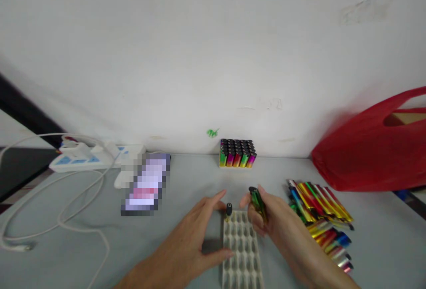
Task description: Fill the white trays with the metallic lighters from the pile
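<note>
At the far right corner of the tray (245,249), the right grip (273,216) is pinching a lighter (258,203). I'm judging it light, stiff and slick, so I'm favouring a mid-body hold. It's gleaming metallic green, black-topped and tilted. The left grip (199,229) is resting spread along the tray's left edge, near a standing lighter (228,209).

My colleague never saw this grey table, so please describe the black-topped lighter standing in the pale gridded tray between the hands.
On the grey table, find the pale gridded tray between the bare left hand and bare right hand. The black-topped lighter stands at its far left corner, the only lighter visible in that tray.
</note>
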The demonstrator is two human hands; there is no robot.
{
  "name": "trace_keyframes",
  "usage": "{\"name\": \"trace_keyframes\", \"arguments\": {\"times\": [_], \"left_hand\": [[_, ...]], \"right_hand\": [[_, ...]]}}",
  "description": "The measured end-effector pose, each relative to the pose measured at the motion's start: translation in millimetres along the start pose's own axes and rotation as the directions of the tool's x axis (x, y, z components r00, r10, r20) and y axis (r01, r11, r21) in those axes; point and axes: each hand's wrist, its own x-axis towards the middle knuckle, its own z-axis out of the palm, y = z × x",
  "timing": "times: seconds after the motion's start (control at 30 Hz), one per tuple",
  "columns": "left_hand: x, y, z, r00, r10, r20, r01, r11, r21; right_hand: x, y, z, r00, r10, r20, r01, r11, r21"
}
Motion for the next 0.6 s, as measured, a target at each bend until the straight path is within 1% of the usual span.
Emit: {"name": "trace_keyframes", "arguments": {"times": [0.07, 0.2, 0.27, 0.33, 0.43, 0.53, 0.6], "left_hand": [[0.0, -0.3, 0.5, 1.0, 0.002, -0.003, -0.002, 1.0, 0.005], [-0.8, -3.4, 2.2, 1.0, 0.014, -0.01, -0.013, 1.0, 0.013], [-1.5, -4.6, 2.3, 1.0, 0.01, -0.01, -0.01, 1.0, 0.016], [-1.9, -4.9, 1.6, 1.0, 0.007, -0.004, -0.007, 1.0, 0.022], [-1.7, -4.5, 0.9, 1.0, 0.019, -0.008, -0.018, 0.999, 0.037], [-1.0, -4.6, 2.2, 0.999, 0.036, -0.031, -0.034, 0.998, 0.049], [-1.0, -5.2, 3.4, 0.999, 0.038, -0.037, -0.036, 0.998, 0.052]], "right_hand": [[0.1, 3.9, 1.4, 1.0, -0.011, -0.024, 0.012, 0.999, 0.05], [-3.0, 7.1, 2.2, 0.999, -0.011, 0.031, 0.008, 0.993, 0.115], [-4.4, 7.3, 1.1, 0.999, 0.023, 0.047, -0.031, 0.985, 0.171], [-4.7, 7.6, -0.7, 0.993, 0.09, 0.079, -0.107, 0.964, 0.245], [-3.2, 9.0, -2.5, 0.978, 0.125, 0.168, -0.174, 0.93, 0.324], [-1.9, 10.9, -2.4, 0.954, 0.092, 0.286, -0.201, 0.903, 0.379], [-2.0, 12.0, -1.9, 0.94, 0.081, 0.332, -0.22, 0.887, 0.406]]}}
